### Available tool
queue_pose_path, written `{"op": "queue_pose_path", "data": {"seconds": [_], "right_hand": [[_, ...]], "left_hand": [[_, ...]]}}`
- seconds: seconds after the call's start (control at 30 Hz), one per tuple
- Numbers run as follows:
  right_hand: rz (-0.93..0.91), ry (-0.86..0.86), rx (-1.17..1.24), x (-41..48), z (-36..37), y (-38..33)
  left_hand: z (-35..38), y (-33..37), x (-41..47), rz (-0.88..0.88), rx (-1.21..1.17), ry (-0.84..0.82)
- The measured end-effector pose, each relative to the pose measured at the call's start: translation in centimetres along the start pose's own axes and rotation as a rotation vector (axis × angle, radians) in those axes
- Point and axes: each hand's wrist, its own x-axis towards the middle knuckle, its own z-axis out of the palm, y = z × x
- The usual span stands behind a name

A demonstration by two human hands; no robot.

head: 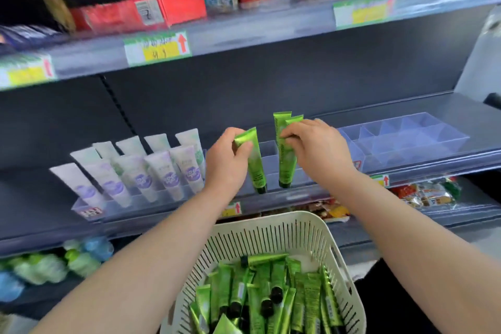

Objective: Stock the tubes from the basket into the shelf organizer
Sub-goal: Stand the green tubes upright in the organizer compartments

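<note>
My left hand [226,160] grips one green tube [254,165] near its crimped end, cap down, over the clear shelf organizer [271,149]. My right hand [320,149] pinches two green tubes [284,160] held together, caps down, just right of the first. Both sets of tubes hang at the front row of the organizer's compartments. Below, a cream slotted basket [273,230] holds several more green tubes [271,295] with black caps.
Several white and purple tubes [141,168] stand in the organizer's left part. An empty clear divided tray [406,138] sits to the right. Red boxes [173,5] and price tags [157,47] line the shelf above. Snack packs [425,192] and bottles [54,263] fill the shelf below.
</note>
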Motion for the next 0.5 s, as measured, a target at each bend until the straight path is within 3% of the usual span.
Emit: {"op": "queue_pose_path", "data": {"seconds": [0.27, 0.5], "right_hand": [[0.041, -0.002, -0.029, 4.1, 0.9, 0.7], [0.016, 0.045, -0.005, 5.5, 1.6, 2.1]], "left_hand": [[1.3, 0.5, 6.8, -0.056, -0.016, 0.092], [5.3, -1.7, 10.9, -0.043, 0.142, -0.115]]}}
